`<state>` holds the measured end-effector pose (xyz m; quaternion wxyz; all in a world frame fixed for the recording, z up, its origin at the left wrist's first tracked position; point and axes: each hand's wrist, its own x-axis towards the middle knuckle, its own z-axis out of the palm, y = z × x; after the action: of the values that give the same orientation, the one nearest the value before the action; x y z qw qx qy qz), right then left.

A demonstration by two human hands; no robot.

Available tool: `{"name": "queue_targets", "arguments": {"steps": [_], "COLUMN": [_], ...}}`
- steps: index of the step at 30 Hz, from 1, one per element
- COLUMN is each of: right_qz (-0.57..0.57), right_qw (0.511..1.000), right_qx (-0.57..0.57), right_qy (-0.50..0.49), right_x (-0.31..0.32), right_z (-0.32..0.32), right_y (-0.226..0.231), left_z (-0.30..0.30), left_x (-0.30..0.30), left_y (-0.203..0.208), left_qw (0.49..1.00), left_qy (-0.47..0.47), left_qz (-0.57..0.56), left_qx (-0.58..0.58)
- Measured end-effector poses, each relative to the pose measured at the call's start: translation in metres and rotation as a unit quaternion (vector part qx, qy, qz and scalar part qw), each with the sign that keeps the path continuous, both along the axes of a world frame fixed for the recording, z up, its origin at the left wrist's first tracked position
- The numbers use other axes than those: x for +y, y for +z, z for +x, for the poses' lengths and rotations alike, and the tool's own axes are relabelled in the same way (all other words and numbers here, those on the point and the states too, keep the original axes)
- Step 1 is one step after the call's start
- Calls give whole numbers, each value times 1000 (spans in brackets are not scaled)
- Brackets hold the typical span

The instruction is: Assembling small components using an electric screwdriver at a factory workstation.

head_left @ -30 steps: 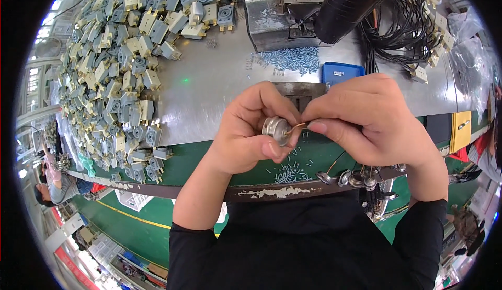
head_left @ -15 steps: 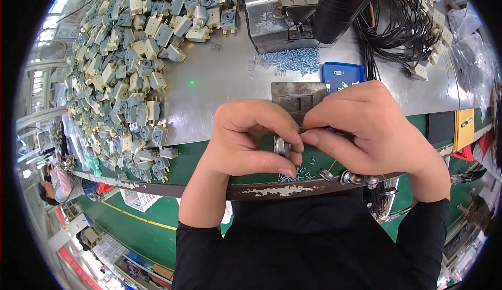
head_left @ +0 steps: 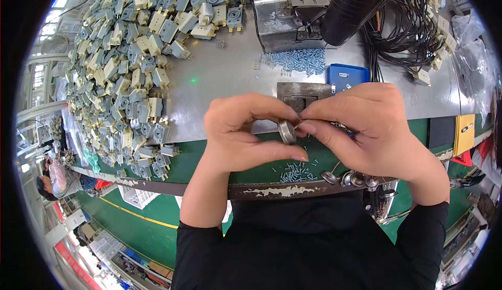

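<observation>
My left hand (head_left: 238, 130) grips a round metal cup-shaped part (head_left: 286, 132) by its rim, turned on edge, with the thumb stretched out below it. Against its right side, my right hand (head_left: 361, 125) pinches thumb and forefinger together on what looks like a thin copper-coloured wire (head_left: 299, 126); the fingertips mostly hide it. Both hands hover over the front of the bench, just nearer than a steel block (head_left: 290, 90) with a rectangular recess. Beneath them small loose screws (head_left: 297, 173) are scattered on the green bench top. Several similar round metal parts (head_left: 357, 178) lie at the front edge.
A large heap of grey and cream switch-like housings (head_left: 136, 76) covers the left. Behind are a metal fixture (head_left: 282, 29), a black ribbed tube (head_left: 355, 8), a screw pile (head_left: 300, 60) and a blue tray (head_left: 348, 74). Black cables (head_left: 400, 39) lie at the right, beyond a yellow pad (head_left: 464, 128).
The round part in my left hand has tilted and shows more of its side. My left thumb has moved away from it. The view has shifted slightly; the right hand keeps its pinch.
</observation>
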<state>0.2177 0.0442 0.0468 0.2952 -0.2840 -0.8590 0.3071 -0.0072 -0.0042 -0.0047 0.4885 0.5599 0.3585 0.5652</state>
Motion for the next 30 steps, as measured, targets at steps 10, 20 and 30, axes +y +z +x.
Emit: {"name": "queue_targets", "arguments": {"steps": [10,20,30], "right_qz": [-60,70,112], "right_qw": [997,996,992], "right_qx": [41,44,31], "right_qy": [19,19,48], "right_x": [2,0,1], "right_z": [-4,-3,-3], "right_y": [2,-6,-7], "left_z": [-3,-6,0], "left_x": [1,12,9], "left_y": [-10,-11,-13], "left_qw": [996,975,958], "left_qy": [-9,-28,0], "left_qz": [66,183,243], "left_qx": [53,124,152]}}
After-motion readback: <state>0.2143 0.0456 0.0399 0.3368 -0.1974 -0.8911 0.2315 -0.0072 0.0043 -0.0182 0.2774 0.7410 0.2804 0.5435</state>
